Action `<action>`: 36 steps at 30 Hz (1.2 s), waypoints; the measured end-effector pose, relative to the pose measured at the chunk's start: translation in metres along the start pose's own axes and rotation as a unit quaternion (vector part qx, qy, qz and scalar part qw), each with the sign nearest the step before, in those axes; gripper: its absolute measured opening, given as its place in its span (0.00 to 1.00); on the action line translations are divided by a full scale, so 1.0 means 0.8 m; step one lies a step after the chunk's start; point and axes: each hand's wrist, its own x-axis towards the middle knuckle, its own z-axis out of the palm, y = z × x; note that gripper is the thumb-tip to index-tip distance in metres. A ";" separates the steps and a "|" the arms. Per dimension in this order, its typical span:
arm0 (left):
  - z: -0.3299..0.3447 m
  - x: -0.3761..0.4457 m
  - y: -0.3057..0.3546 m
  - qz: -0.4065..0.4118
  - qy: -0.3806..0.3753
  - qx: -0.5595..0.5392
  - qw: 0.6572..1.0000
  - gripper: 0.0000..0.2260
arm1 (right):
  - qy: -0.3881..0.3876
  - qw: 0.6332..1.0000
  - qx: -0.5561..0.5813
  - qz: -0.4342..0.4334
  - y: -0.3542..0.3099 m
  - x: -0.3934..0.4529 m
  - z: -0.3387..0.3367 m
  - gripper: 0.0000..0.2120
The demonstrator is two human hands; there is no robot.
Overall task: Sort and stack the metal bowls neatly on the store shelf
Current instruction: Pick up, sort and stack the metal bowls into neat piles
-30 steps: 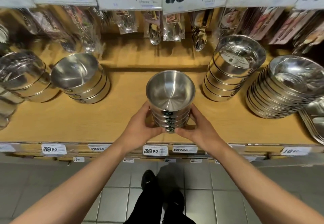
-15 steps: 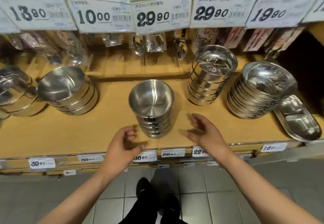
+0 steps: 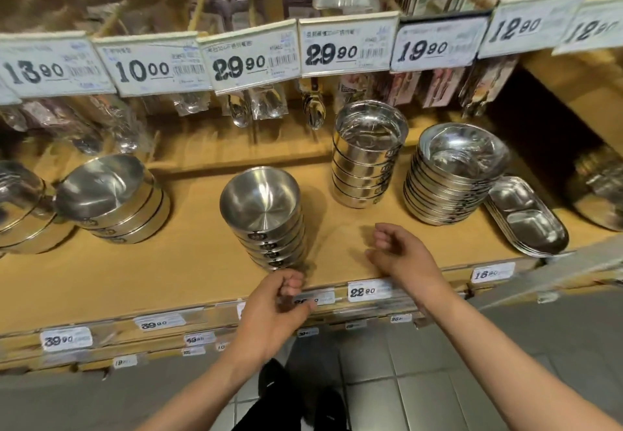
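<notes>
Bowl stacks (image 3: 266, 218) side by side on shelf (image 3: 188, 262)

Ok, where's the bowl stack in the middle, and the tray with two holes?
middle bowl stack (image 3: 259, 203), head view, inside of the top bowl
divided tray (image 3: 529, 220), head view, its near compartment

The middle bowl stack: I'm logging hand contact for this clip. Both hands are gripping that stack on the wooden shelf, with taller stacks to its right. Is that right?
Not quite. The head view shows neither hand on the middle bowl stack: the left hand and right hand hang loosely curled and empty in front of it. The stack does stand on the wooden shelf, with the taller stacks to its right.
</notes>
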 end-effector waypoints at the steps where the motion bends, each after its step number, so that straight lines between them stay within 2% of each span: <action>1: 0.002 0.001 0.003 0.004 -0.006 -0.006 1.000 0.15 | 0.003 1.000 -0.001 0.000 0.001 -0.002 -0.004 0.23; 6: -0.018 -0.005 0.002 0.028 -0.008 0.020 0.999 0.15 | 0.013 1.000 -0.005 0.006 0.003 -0.011 -0.009 0.25; 14: -0.071 0.005 -0.021 -0.004 0.076 -0.009 0.997 0.14 | -0.040 0.998 -0.048 0.004 0.013 -0.016 0.035 0.24; 18: -0.100 0.038 -0.022 0.010 0.109 -0.013 0.994 0.18 | -0.081 0.995 -0.066 0.004 0.016 -0.012 0.067 0.37; 24: -0.118 0.076 -0.021 0.016 0.013 0.016 1.000 0.32 | -0.103 0.993 -0.065 -0.001 0.016 0.000 0.118 0.50; 27: -0.120 0.090 -0.026 0.028 -0.034 0.033 0.998 0.31 | -0.109 0.992 -0.062 -0.022 0.018 0.007 0.131 0.53; 30: -0.116 0.100 -0.032 0.039 -0.061 0.024 0.997 0.28 | -0.110 0.992 -0.047 -0.050 0.017 0.007 0.141 0.48; 36: -0.100 0.117 -0.037 0.067 -0.095 0.005 0.993 0.27 | -0.037 0.994 -0.019 -0.104 0.015 -0.005 0.141 0.40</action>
